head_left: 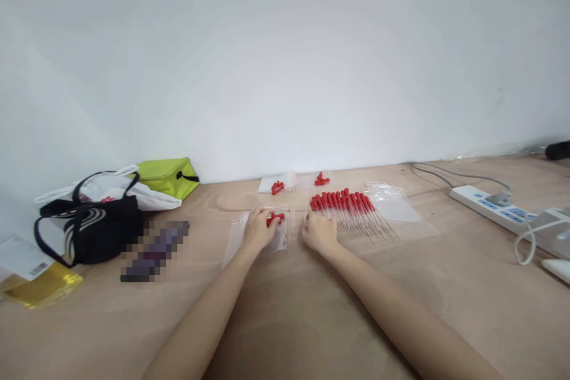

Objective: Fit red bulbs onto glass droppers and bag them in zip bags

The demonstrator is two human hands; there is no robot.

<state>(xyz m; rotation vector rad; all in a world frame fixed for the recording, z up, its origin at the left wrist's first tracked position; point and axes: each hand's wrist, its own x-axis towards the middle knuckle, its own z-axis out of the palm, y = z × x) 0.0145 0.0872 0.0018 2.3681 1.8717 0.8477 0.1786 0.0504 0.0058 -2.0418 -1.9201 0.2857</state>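
Has on the counter (267, 332) a black bag (109, 228) at left, contents hidden, and a large clear bag (396, 208) just beside the fanned red-tipped sticks (345, 202). Rests the left hand (257, 228), fingers slightly apart, on small clear bags (234, 240), touching a red-ended bunch (276, 219). Curls the right hand (321, 231), fingers together, near the sticks, any hold unclear.

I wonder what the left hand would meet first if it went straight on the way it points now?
Beyond the small red pieces at its fingertips, the left hand would probably meet the flat white packet bearing other red pieces near the wall; depth is unclear.
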